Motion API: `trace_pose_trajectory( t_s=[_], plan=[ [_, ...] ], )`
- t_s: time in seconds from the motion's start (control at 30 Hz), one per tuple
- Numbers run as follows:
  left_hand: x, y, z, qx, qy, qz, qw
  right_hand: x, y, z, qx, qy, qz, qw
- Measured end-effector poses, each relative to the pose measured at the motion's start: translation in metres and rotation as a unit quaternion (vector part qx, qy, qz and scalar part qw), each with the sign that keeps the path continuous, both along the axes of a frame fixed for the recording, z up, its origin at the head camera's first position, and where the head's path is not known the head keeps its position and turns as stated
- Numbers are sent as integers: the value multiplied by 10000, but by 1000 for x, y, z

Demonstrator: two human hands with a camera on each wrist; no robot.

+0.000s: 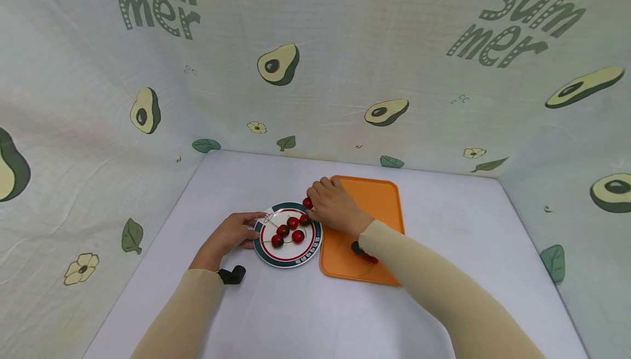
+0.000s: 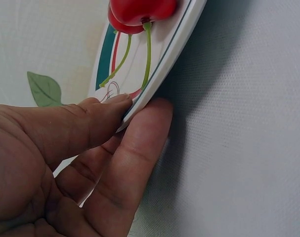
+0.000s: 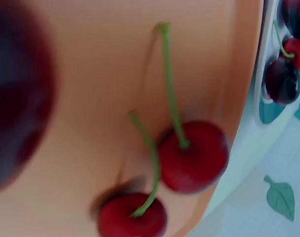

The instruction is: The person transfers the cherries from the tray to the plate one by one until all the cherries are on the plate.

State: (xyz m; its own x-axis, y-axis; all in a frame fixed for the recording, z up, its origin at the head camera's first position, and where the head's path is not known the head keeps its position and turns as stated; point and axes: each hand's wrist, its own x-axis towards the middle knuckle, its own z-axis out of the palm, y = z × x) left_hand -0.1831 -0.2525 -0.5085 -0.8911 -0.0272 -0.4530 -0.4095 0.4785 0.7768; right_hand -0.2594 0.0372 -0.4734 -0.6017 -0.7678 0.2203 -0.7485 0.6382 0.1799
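My left hand point(image 1: 233, 237) pinches the rim of a white plate point(image 2: 140, 96) with a green and red border, thumb on top and fingers beneath. Several red and dark cherries point(image 1: 298, 236) with green stems lie on this plate. At the plate's right rim my right hand point(image 1: 336, 205) holds a red cherry point(image 1: 308, 203) at its fingertips. Two more red cherries point(image 3: 193, 157) rest on the orange tray point(image 3: 90, 207) in the right wrist view, and a large dark cherry point(image 3: 16, 94) looms blurred at the left. My right forearm partly hides the tray's cherries in the head view.
The orange tray point(image 1: 370, 189) lies right beside the plate on a white-covered table point(image 1: 266, 315). A hanging cloth point(image 1: 325, 63) printed with avocados, leaves and lettering rises behind and at both sides of the table. Black wrist camera pieces show at the sleeves.
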Motion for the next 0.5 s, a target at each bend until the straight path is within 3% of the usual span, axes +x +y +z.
trace_pose_trajectory(
  t_s=[0.5],
  plan=[
    [-1,-1,0,57,-10,60,10000,0,-31,-17,306,-161,95,9994]
  ],
)
